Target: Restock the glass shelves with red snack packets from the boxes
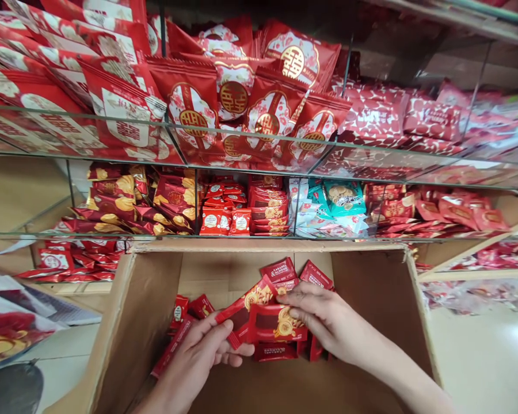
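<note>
Over a cardboard box [133, 299], my left hand [198, 356] pinches the lower left end of a long red biscuit packet [252, 299] between thumb and fingers. My right hand [328, 316] is closed on the right edge of another red biscuit packet [280, 323], which overlaps the first. Both packets show round biscuits and nuts. Beneath and behind them lie several caramel and almond packets [278, 270], partly hidden by my hands. More small red packets [201, 306] rest at the left side inside the box.
Glass-divided shelves stand behind the box. The upper one bears large red bags [190, 109]; the lower one has red and gold packets [112, 198] and teal biscuit packets [345, 197]. A dark rounded object [12, 388] is at the lower left, beside the pale floor [479, 356].
</note>
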A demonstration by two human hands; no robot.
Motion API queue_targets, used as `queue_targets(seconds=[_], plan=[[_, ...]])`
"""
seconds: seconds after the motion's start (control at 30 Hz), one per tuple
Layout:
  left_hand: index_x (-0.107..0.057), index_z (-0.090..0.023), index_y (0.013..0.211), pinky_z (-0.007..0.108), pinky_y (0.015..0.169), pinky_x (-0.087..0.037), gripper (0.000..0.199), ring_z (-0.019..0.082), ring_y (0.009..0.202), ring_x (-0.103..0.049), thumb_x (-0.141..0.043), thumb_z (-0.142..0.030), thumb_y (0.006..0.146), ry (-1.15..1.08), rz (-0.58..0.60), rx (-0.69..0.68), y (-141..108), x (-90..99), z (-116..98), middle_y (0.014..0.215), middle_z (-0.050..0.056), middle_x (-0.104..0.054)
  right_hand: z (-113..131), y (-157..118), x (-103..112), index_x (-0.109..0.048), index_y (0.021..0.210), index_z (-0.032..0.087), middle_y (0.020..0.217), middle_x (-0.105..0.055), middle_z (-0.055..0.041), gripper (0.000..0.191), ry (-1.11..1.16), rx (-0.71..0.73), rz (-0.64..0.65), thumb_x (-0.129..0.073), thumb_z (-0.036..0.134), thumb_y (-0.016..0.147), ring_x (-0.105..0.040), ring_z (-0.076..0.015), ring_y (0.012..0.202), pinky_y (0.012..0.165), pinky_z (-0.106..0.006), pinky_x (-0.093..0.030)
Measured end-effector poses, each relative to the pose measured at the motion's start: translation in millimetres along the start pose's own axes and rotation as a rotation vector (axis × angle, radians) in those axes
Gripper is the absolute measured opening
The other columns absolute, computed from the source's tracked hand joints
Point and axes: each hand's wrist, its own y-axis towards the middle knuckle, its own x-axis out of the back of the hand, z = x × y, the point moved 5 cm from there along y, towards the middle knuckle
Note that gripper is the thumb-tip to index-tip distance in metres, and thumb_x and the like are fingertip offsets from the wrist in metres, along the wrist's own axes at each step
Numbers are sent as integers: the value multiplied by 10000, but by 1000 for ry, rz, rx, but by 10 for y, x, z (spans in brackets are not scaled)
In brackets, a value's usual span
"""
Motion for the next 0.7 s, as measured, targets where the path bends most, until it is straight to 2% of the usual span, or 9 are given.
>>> queue_targets(seconds=[0.13, 0.23, 0.33, 0.4, 0.5, 0.57, 0.63, 0.7], plan=[[-508, -125, 1018, 230, 589, -404, 370, 114, 573, -528, -452, -412, 792, 252, 93, -45, -7, -84, -20, 645, 35, -663, 91, 102, -98, -538, 1066, 196, 932, -589, -81, 271, -106, 33, 33, -405, 165, 833, -542, -174, 870, 773, -301, -454], [-531, -157, 993, 228, 567, -426, 357, 100, 567, -511, -550, -398, 730, 272, 162, -133, -6, -171, -57, 780, 22, -638, 140, 138, -150, -515, 1051, 204, 930, -605, -55, 244, -26, 60, 2, -436, 164, 825, -547, -157, 861, 771, -277, -455], [-552, -165, 946, 233, 549, -440, 305, 88, 541, -501, -540, -388, 738, 240, 132, -159, 18, -177, -65, 837, 24, -614, 119, 122, -138, -501, 1061, 203, 978, -590, -64, 245, 20, 49, -46, -440, 181, 825, -533, -157, 910, 804, -280, -449], [-553, -159, 936, 229, 543, -435, 293, 79, 517, -490, -525, -383, 749, 252, 102, -158, 35, -151, -53, 817, 23, -612, 97, 99, -114, -465, 1124, 192, 1106, -523, -97, 310, -14, 32, -60, -462, 221, 815, -471, -181, 1030, 876, -316, -415], [-534, -164, 967, 223, 520, -431, 299, 82, 524, -480, -503, -379, 763, 280, 117, -175, 46, -127, -11, 847, 30, -608, 160, 87, -132, -382, 1225, 179, 1255, -408, -118, 517, -105, 76, 21, -541, 346, 762, -345, -226, 1160, 974, -373, -321], [-530, -171, 982, 225, 522, -435, 300, 96, 542, -485, -485, -380, 772, 335, 135, -206, 40, -121, 24, 805, 24, -605, 259, 99, -171, -392, 1220, 181, 1215, -460, -104, 559, -172, 106, 99, -580, 374, 729, -372, -239, 1133, 993, -401, -283], [-531, -188, 1001, 231, 537, -444, 308, 112, 551, -497, -482, -386, 769, 409, 121, -246, 20, -113, 48, 740, 13, -602, 371, 124, -198, -471, 1136, 181, 1089, -549, -86, 457, -219, 84, 167, -600, 325, 721, -456, -231, 1034, 957, -393, -326], [-542, -212, 1003, 238, 561, -452, 321, 131, 563, -515, -507, -403, 747, 454, 59, -310, -13, -95, 37, 681, 6, -602, 479, 151, -190, -539, 998, 169, 967, -588, -73, 292, -218, 26, 234, -601, 242, 722, -528, -200, 899, 840, -320, -426]])
